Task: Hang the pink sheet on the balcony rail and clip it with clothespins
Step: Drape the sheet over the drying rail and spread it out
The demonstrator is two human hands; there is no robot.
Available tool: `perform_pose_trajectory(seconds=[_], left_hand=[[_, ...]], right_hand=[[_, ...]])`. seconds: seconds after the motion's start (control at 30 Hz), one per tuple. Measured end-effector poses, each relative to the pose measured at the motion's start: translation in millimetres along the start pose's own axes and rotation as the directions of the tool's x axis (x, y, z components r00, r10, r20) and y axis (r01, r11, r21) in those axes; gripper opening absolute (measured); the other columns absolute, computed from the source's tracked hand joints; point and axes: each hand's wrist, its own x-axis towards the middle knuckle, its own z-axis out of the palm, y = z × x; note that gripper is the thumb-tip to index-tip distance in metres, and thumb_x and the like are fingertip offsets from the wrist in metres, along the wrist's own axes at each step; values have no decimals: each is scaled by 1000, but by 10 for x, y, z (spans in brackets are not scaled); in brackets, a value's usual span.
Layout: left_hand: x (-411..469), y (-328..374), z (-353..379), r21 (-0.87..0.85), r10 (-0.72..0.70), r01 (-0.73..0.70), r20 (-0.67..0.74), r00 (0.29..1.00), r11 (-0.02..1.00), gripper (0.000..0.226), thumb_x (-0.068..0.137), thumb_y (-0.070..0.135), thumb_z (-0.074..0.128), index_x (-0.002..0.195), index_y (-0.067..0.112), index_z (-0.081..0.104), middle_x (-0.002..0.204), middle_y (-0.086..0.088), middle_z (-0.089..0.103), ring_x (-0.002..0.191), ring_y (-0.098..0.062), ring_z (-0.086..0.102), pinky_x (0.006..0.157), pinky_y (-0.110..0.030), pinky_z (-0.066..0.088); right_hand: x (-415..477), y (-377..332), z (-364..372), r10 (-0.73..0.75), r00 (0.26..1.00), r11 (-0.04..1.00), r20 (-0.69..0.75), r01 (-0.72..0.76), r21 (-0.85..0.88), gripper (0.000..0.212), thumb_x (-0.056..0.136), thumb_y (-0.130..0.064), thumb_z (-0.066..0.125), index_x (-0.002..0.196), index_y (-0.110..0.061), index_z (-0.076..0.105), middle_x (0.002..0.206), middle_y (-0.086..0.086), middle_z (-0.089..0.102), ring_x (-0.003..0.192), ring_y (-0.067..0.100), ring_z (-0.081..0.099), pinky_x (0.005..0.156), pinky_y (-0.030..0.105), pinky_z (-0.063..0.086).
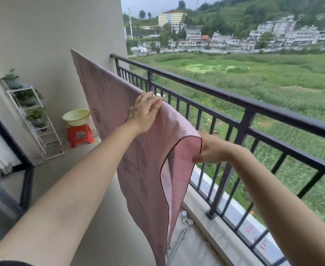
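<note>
Left hand (146, 112): lies palm down on the top fold of the pink sheet (138, 169), fingers straight and pressed together, fingertips pointing toward the balcony rail (215, 94).
Right hand (211, 148): holds the sheet's near corner; the thumb shows under the cloth, while the fingertips are hidden behind it.
Sheet position: draped over a support hidden beneath the fold, running from the far wall up to the left fingertips and falling in two layers below both hands.
Rail: black, with upright bars; it runs just beyond the left fingertips and behind the right hand, apart from the fold.
Free edge: the dark hem (160, 173) curves from the right thumb down and back, hanging loose.
Open room: bare floor lies on the wrist side of the left hand; a narrow gap separates sheet and rail bars.
Sheet appearance: dusty pink, faint darker block pattern, smooth along the top and slack at the held corner.
Beyond the left fingers: a pale basin (76, 117) sits on an orange stool (80, 134), beside a white plant shelf (33, 116).
</note>
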Motion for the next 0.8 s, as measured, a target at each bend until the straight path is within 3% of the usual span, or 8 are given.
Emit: perform_pose_trajectory(seconds=[0.07,0.2,0.43,0.5,0.57,0.63,0.7,0.8], left_hand=[[24,-72,5,24,32,-32,-11,999,999,47,101,51,29,134,27,53,152,-2,37,144,-21,24,116,-47,22],[121,-167,-27,37,37,-37,8,999,999,50,99,54,24,132,29,53,147,1,40,142,-21,27,114,-48,25],[285,-300,-134,80,-57,50,95,994,996,49,101,53,24,142,34,44,159,2,26,148,-19,14,118,-51,14],[318,-315,-137,38,-52,48,108,993,998,50,101,54,26,141,32,46,158,0,28,148,-21,15,118,-49,14],[367,-314,-137,-104,-64,65,15,998,992,52,100,53,31,132,21,57,148,-6,43,141,-26,30,114,-35,21],[448,-338,-176,-203,-107,75,-154,982,976,43,101,40,38,122,13,64,135,-9,54,128,-26,47,100,-21,28],[556,-427,-227,-159,-81,45,-228,970,986,34,101,24,42,124,10,62,135,-10,53,125,-25,50,99,-19,31],[757,-621,-221,-33,-71,70,-47,996,997,44,102,36,36,140,17,51,154,-10,35,144,-26,28,119,-40,21]], right_hand=[[-9,-43,-101,3,999,983,51,-12,184,94,73,-21,69,152,-31,18,152,-9,32,140,13,30,118,40,26],[11,-408,-441,70,985,809,-157,36,587,81,77,-10,52,152,-25,28,157,-3,33,143,14,32,115,40,32],[181,-851,-537,1,998,918,65,-27,396,93,79,-7,55,157,-25,7,157,1,26,136,18,36,105,34,39],[158,-858,-612,8,999,858,51,-33,513,92,73,-13,55,156,-21,15,161,-2,23,137,13,34,106,32,37],[195,-901,-676,63,996,805,-58,-16,593,72,80,-20,53,149,-13,35,157,0,33,132,15,43,109,36,40],[305,-1010,-706,161,952,909,-260,-41,416,47,97,-33,44,135,-7,51,145,10,50,123,25,53,105,44,43],[476,-1141,-646,204,890,978,-407,-167,124,60,100,-55,32,131,-9,54,135,12,58,119,29,55,97,40,45],[702,-1343,-472,163,825,941,-542,-295,-166,66,97,-65,27,125,-11,52,124,12,60,109,32,60,77,41,45]])
